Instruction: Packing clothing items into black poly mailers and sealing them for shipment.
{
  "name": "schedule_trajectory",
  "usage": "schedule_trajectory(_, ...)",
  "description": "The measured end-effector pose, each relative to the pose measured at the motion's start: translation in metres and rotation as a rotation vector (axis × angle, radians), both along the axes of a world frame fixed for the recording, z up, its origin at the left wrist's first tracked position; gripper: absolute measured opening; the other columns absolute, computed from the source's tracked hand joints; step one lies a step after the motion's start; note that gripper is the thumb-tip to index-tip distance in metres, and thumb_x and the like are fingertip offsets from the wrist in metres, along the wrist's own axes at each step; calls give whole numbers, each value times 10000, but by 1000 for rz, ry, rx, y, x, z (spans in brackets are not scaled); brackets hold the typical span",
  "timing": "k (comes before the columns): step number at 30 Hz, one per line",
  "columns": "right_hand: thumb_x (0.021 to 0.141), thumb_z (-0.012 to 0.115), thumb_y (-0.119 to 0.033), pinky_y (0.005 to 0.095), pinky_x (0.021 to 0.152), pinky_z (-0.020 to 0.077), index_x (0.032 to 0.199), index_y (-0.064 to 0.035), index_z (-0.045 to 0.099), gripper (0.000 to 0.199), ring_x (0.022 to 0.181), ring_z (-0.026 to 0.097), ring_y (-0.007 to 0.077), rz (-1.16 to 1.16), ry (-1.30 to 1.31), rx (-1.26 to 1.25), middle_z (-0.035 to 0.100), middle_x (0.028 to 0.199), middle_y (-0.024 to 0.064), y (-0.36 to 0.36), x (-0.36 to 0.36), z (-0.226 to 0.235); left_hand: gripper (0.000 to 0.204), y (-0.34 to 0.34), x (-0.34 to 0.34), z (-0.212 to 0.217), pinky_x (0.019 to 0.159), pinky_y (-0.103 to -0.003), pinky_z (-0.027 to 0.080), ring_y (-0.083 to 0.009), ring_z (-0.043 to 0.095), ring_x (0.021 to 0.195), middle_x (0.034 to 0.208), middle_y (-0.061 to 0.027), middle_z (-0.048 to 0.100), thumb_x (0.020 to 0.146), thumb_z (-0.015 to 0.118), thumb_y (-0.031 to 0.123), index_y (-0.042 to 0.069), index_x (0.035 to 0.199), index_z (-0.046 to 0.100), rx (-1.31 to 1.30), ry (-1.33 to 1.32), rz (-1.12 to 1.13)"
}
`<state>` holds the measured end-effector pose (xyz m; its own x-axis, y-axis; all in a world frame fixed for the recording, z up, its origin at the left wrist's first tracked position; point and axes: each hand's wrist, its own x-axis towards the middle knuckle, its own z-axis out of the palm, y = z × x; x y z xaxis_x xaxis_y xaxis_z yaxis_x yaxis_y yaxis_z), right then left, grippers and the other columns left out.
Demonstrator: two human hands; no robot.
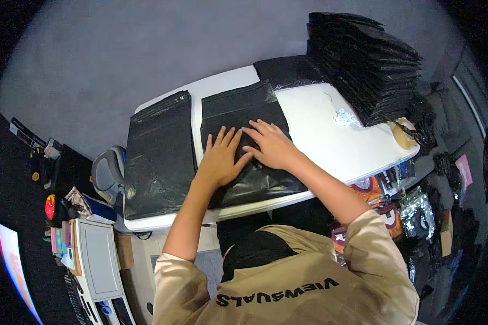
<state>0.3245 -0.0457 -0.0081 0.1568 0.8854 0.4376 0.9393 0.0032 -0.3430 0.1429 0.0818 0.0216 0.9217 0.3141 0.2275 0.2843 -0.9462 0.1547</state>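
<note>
A black plastic bag [238, 108] lies flat in the middle of the white table, its near end close to the front edge. Both palms rest on it with fingers spread. My left hand [220, 157] is on its left half, and my right hand [272, 143] presses just to the right, the thumbs almost meeting. Neither hand grips anything. To the left lies a flat stack of similar black bags [160, 157], apart from the one under my hands.
A tall leaning pile of black bags [363, 65] stands at the table's far right, beside another flat black bag [287, 71]. A roll of tape [404, 135] sits at the right corner of the white table [320, 135]. Packaged goods [417, 214] crowd the lower right; a grey chair [108, 170] stands left.
</note>
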Motion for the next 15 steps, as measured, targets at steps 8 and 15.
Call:
schedule_trajectory(8,1081,405,-686,572,1314,218,1636,-149,470,775,1613,282,435,-203,-5,-459,339,1729,229,27,27,0,778,47,11,-8,1311,-607,200,-409,277,1621,1734,-198,346,1078,469,627,108,1655,420,-148,219,131)
schedule_trajectory(15,1095,396,-600,619,1316,170,1712,-150,307,769,1647,189,427,-146,1,-523,218,1781,213,83,43,-11,820,76,66,-27,1320,-606,141,-398,182,1654,1788,-189,217,1102,381,645,82,1696,331,-277,215,95)
